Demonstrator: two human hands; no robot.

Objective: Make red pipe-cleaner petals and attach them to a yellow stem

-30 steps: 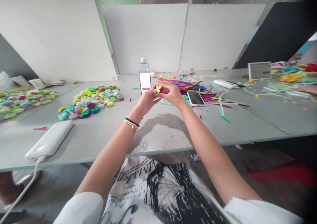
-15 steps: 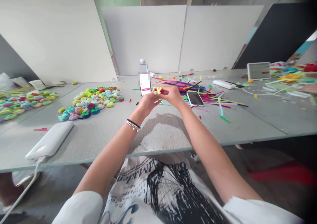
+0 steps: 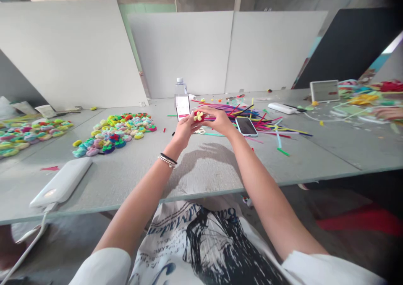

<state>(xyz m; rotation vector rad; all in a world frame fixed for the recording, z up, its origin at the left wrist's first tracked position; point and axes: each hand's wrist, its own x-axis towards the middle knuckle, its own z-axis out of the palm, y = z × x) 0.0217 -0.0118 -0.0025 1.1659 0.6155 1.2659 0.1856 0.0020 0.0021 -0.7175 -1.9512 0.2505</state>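
A small pipe-cleaner flower, pale yellow over red, is held between my two hands above the table. My left hand is closed on its left side, with thumb and fingers pinching it. From the right, my right hand has its fingertips closed on the flower's edge. Beneath the hands lie pale scissors, partly covered by fingers. Just beyond my right hand is a loose heap of coloured pipe cleaners. An upright phone with a lit screen stands behind my left hand.
Finished pipe-cleaner flowers pile up at left, with another pile farther left. A white power bank lies near the front edge. A dark-screened phone rests by the pipe cleaners. Another person's hand shows at far right.
More red now shows around the yellow flower, which has turned slightly between my fingers. Both hands stay together at nearly the same place; the view has shifted a little.
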